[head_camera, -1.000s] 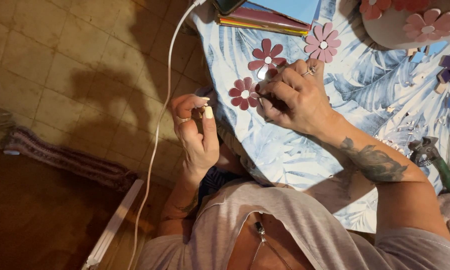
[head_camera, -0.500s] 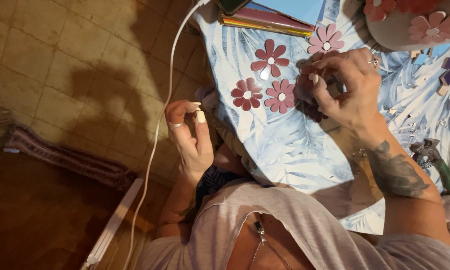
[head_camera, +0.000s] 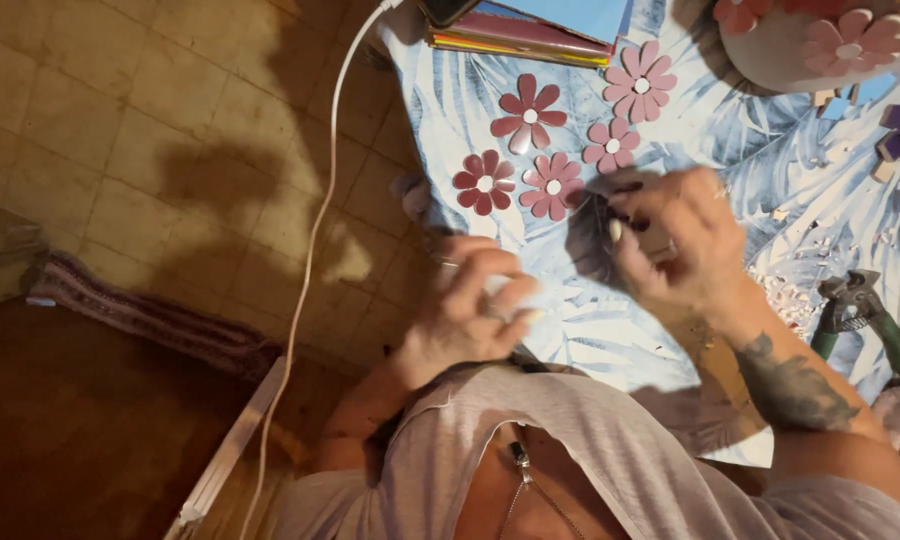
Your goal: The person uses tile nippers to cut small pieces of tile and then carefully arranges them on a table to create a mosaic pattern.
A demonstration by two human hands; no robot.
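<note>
The right hand (head_camera: 685, 245) hovered over the leaf-print cloth (head_camera: 770, 180) on the desk, its fingers (head_camera: 635, 270) curled loosely inward around something small and dark; blur hid what the piece was and how firmly it was pinched. From that hand, the nearest flower cutout, a pink one (head_camera: 612, 146), lay at about eleven o'clock, just beside the knuckles. A dark red flower (head_camera: 553, 187) sat at about ten o'clock, a little farther off, with another dark red one (head_camera: 484, 183) touching it on its far side. These round, petalled pieces had no long axis to speak of.

The left hand (head_camera: 475, 310) was lower, at the desk's near edge by the person's chest, its fingers folded in and blurred, so I cannot tell whether they held anything. The flowers lay at about one o'clock from it, farther than from the right hand. Green-handled pliers (head_camera: 860, 310) lay at three o'clock from the right hand, well apart.
</note>
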